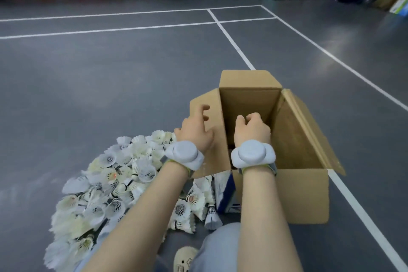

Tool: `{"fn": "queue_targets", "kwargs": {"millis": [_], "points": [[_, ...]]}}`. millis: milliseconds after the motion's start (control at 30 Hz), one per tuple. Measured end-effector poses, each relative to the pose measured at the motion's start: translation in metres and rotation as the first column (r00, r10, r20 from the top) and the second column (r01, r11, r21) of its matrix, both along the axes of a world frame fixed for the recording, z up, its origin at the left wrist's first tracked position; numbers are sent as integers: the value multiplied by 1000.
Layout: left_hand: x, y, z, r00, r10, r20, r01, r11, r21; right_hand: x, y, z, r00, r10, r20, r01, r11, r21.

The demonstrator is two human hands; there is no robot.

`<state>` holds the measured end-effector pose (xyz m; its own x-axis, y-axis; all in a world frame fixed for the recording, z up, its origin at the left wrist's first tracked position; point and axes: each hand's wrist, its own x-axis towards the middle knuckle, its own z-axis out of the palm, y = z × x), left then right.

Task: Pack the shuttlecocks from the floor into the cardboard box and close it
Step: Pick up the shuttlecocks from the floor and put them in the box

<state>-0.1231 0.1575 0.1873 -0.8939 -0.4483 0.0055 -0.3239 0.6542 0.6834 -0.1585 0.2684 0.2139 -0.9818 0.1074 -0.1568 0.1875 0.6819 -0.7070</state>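
Note:
A brown cardboard box (298, 143) stands on the grey court floor with all its flaps spread open. A big heap of white shuttlecocks (114, 183) lies on the floor to its left. My left hand (196, 126) hovers over the box's left flap with fingers loosely curled and nothing in it. My right hand (251, 128) is above the box's opening, fingers curled downward; whether it holds anything is hidden. Both wrists wear grey sensor bands.
White court lines (234, 40) cross the floor behind and right of the box. A blue-and-white package (225, 192) leans at the box's near left corner. My knee and shoe (185, 258) are at the bottom. Bags and mats line the far wall.

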Motion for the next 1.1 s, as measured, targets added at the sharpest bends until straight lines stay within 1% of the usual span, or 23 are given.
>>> {"fn": "queue_targets", "kwargs": {"millis": [67,133,200,233,300,333,367,400,467,533,567,633,700,767,800,833,900,967,1000,1033,1100], "points": [[13,-28,-4,997,77,7,-78,996,54,5,-29,-1,997,78,-21,-79,996,-31],[20,-44,-9,993,113,13,-114,988,103,5,-49,-1,990,132,-51,-134,989,-54],[27,-57,-15,991,129,30,-132,987,95,4,-69,-5,977,206,-51,-209,976,-64],[34,-71,-22,989,141,55,-144,987,67,7,-86,-11,963,267,-32,-268,962,-59],[49,-100,-38,977,159,145,-156,987,-26,13,-115,-29,910,411,60,-410,912,-28],[57,-117,-48,962,174,211,-163,984,-71,17,-129,-43,861,486,152,-496,868,30],[68,-137,-60,938,201,283,-181,979,-96,22,-146,-61,788,558,261,-596,798,93],[78,-153,-73,907,228,355,-209,974,-91,27,-159,-80,710,601,368,-684,713,155],[90,-165,-89,842,255,476,-253,965,-69,33,-162,-102,639,591,493,-743,641,194],[103,-173,-113,775,254,579,-258,963,-77,40,-168,-146,609,588,532,-749,647,142],[108,-173,-126,740,241,628,-247,966,-79,48,-167,-166,606,568,558,-726,681,95],[115,-167,-150,694,199,692,-226,973,-52,60,-162,-201,575,526,627,-722,687,86],[122,-154,-180,684,132,718,-236,971,46,71,-156,-235,522,492,697,-745,660,91],[134,-142,-198,710,101,697,-262,956,129,74,-148,-251,486,511,709,-786,611,98],[141,-134,-212,715,93,693,-268,952,149,76,-146,-259,479,519,708,-783,617,78],[148,-127,-224,710,77,700,-261,952,160,76,-144,-268,478,532,699,-773,633,47],[161,-117,-245,663,19,748,-220,961,170,78,-142,-280,490,557,671,-762,648,19],[166,-113,-262,626,-14,780,-206,961,184,78,-142,-292,438,589,679,-790,613,-23],[166,-114,-268,624,-8,781,-225,956,189,77,-145,-295,422,594,685,-788,614,-47],[167,-116,-273,628,-2,778,-240,951,196,77,-146,-298,426,598,679,-785,618,-53],[165,-121,-278,640,7,768,-251,947,200,75,-148,-304,433,607,666,-797,604,-32]]}}
